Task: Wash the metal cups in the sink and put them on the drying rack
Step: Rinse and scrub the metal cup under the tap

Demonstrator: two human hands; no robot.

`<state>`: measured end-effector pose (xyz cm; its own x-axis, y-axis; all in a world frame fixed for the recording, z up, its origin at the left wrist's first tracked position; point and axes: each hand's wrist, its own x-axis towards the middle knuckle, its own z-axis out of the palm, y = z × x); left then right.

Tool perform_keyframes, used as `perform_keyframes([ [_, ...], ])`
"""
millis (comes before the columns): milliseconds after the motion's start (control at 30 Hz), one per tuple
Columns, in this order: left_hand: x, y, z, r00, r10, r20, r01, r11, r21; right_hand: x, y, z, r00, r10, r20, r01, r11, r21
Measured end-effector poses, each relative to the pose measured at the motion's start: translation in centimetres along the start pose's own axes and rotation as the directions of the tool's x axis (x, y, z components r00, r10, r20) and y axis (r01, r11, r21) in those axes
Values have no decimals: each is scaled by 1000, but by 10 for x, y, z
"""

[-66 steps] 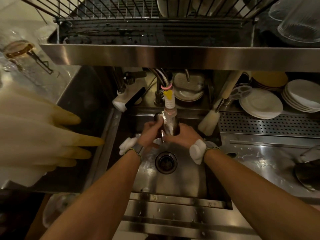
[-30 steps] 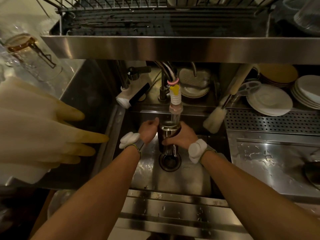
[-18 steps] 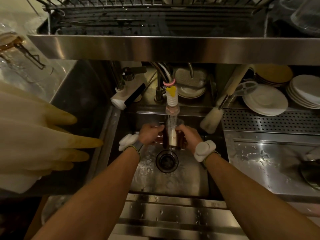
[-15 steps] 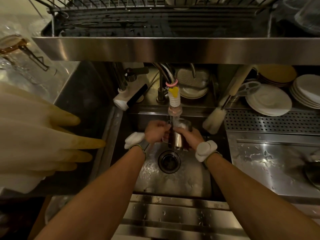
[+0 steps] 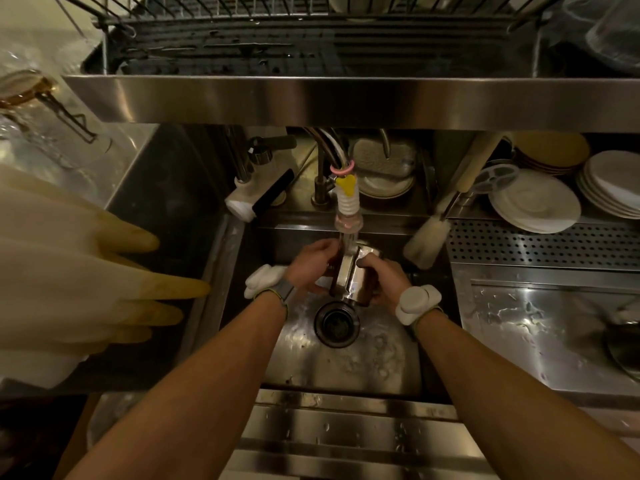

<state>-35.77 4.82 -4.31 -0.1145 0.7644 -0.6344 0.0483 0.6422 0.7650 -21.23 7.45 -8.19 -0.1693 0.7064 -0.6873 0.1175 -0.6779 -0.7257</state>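
steel sink point(image 5: 346, 362), shiny wet metal cup point(image 5: 349, 276)

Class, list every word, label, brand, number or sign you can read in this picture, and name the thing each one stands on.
No text can be read anywhere in this dim view.
metal cup: bare metal, no marking shows.
tap nozzle: yellow and pink parts, no lettering.
white band on the right wrist: blank.
plates: no print visible.
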Motion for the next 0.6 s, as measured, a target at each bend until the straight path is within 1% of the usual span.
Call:
perform_keyframes([
  [67, 1, 0, 1, 1000, -4, 17, 4, 1000, 16, 0, -1, 1, 1000, -21, 5, 22, 999, -33],
  [133, 3, 0, 0, 1000, 0, 7, 0, 1000, 23, 2, -5, 4, 1000, -17, -4, 17, 1000, -9],
  [233, 5, 0, 0, 999, 10, -33, -9, 1000, 27, 2, -13, 11, 1000, 26, -4, -26, 999, 41],
  [333, 6, -3, 2, 999, -20, -38, 21, 999, 28, 1, -9, 14, 996, 90, -15, -89, 994, 63],
  [400, 5, -6, 3, 998, -52, -30, 53, 998, 28, 0, -3, 15, 992, 123, 14, -124, 986, 112],
  [500, 4, -11, 2, 996, -83, -24, 83, 997, 8, 1, 7, 12, 984, 145, 99, -160, 974, 163],
  [600, 7, -12, 0, 997, -73, -32, 74, 997, 18, 5, 11, 9, 985, 144, 96, -162, 963, 217],
])
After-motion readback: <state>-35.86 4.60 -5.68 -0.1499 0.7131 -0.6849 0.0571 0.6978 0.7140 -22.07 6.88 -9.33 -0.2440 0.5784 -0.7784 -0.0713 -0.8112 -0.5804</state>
